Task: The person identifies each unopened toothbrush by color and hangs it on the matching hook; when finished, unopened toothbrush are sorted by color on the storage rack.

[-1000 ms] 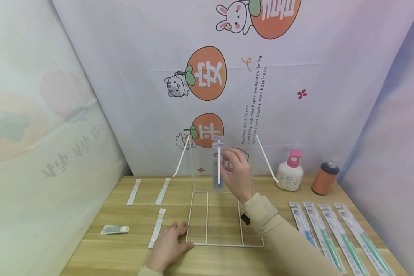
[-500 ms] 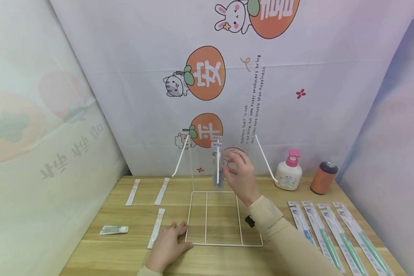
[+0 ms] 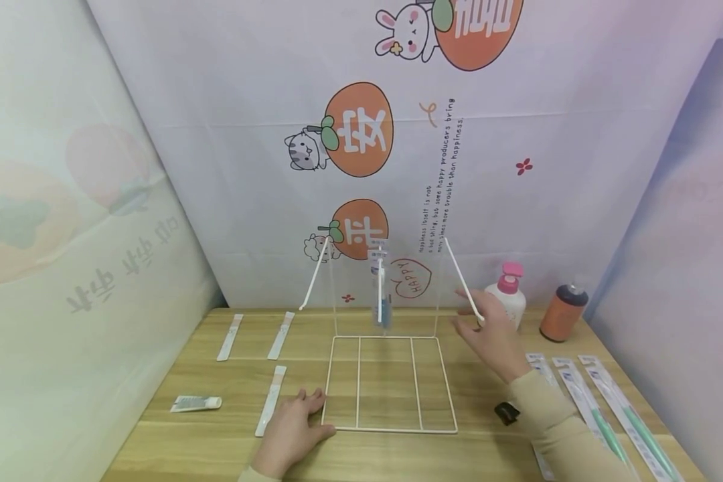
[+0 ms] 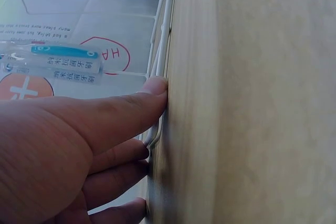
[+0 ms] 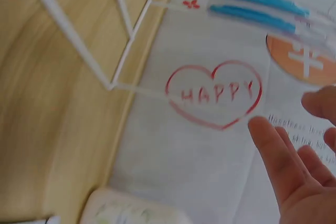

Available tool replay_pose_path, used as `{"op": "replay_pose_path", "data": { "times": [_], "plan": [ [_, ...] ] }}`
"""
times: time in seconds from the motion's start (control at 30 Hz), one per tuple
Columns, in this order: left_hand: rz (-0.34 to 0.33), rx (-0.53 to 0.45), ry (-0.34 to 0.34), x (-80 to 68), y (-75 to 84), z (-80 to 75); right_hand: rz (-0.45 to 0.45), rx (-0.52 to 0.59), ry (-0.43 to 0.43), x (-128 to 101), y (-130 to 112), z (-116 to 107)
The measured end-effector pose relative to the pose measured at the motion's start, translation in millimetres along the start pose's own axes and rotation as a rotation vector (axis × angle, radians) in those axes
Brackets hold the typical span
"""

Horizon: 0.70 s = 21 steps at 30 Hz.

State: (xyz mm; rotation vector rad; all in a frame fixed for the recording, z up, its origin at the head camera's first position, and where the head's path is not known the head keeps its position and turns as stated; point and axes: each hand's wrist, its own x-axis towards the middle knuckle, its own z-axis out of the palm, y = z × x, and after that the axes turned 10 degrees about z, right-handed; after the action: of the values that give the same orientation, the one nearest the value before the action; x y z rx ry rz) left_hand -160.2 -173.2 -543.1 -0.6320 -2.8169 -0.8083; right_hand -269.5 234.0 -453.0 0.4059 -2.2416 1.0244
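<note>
A white wire rack point(image 3: 391, 430) stands on the wooden table, its three prongs pointing forward. Two packaged toothbrushes point(image 3: 385, 313) with blue handles hang from the middle prong; both handles point(image 5: 252, 18) show side by side in the right wrist view. At the rack's front left corner rests my left hand point(image 3: 292, 432), its thumb point(image 4: 126, 116) against the base wire and the other fingers spread beside it. My right hand point(image 3: 493, 336) is empty, fingers loosely spread, behind the right prong point(image 3: 465, 281) in the head view and in front of the pump bottle point(image 3: 509, 294).
Packaged green toothbrushes point(image 3: 632, 415) lie at the right, one pack partly under my right sleeve point(image 3: 569, 428). An orange bottle point(image 3: 563, 312) stands at the back right. On the left are three slim white sachets point(image 3: 271, 402) and a small toothpaste tube point(image 3: 195, 403).
My right hand has let go of the toothbrush pack on the middle prong and moved right, towards the pump bottle. My left hand has stayed at the rack's corner.
</note>
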Motion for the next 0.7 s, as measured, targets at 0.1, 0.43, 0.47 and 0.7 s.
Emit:
{"op": "replay_pose_path", "data": {
  "times": [0.1,0.43,0.47,0.7],
  "plan": [
    [-0.004,-0.006,-0.001,0.0,-0.1,-0.5,0.046,-0.034,-0.061,-8,20,-23],
    [-0.009,-0.021,-0.012,0.3,3.6,-2.4,0.465,0.068,-0.545,-39,97,-96],
    [-0.01,-0.017,-0.012,0.3,3.7,-2.5,0.497,0.08,-0.582,-41,104,-99],
    [-0.013,-0.006,-0.004,0.1,3.9,-3.3,0.63,0.079,-0.677,-51,124,-106]
  ]
}}
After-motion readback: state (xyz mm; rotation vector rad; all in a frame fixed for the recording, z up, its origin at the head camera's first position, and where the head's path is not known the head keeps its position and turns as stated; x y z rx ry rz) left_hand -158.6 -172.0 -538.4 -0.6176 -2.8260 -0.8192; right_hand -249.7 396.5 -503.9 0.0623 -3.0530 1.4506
